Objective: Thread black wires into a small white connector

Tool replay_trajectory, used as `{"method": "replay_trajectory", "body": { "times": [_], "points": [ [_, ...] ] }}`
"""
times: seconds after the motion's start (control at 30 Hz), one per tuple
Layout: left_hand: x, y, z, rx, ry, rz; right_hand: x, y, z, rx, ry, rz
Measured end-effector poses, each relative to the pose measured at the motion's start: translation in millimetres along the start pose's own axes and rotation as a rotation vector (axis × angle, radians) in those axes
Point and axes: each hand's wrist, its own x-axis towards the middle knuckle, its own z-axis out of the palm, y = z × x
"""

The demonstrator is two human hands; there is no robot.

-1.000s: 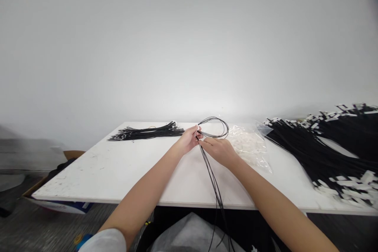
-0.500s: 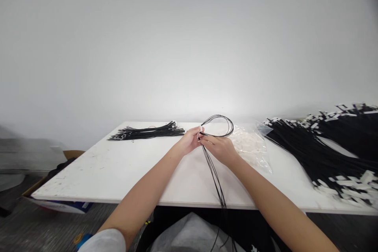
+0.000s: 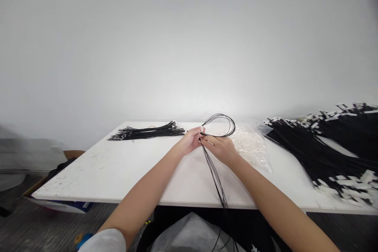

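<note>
Above the middle of the table, my left hand point(image 3: 190, 141) is closed around a small white connector point(image 3: 201, 130). Black wires point(image 3: 217, 181) run from there down past the table's front edge into my lap, and other stretches of wire bend in a loop to the right. My right hand point(image 3: 220, 147) meets the left one, its fingers pinched on the thin black wires at the connector. The wire ends between the fingertips are too small to make out fully.
A bundle of black wires point(image 3: 147, 132) lies behind my left hand. Right of my hands is a clear plastic bag point(image 3: 251, 141) of small whitish pieces. Large heaps of black cables point(image 3: 298, 153) with white connectors cover the right side of the white table point(image 3: 118, 177).
Both hands stay almost in place at the connector. The wire loop has shifted very slightly to the right.
</note>
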Motion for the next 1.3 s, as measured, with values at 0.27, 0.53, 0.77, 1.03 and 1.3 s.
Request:
{"method": "replay_trajectory", "body": {
  "times": [0.27,0.53,0.77,1.03,1.3],
  "points": [
    [-1.8,1.9,2.6,0.002,-0.017,-0.006,1.7,-0.6,0.9,-0.165,0.073,-0.1],
    [-2.8,2.5,4.4,-0.018,-0.022,-0.002,3.9,-1.3,-2.8,-0.243,0.164,-0.13],
    [-1.5,0.5,1.8,-0.029,-0.04,-0.013,0.7,-0.4,2.5,-0.175,0.156,-0.07],
    [0.7,-0.4,-3.2,-0.031,-0.009,-0.021,-4.0,0.5,3.1,0.15,0.055,0.079],
    [5.6,-0.4,-11.5,-0.066,0.084,-0.036,1.1,5.4,-13.2,0.964,0.095,0.558]
  ]
}}
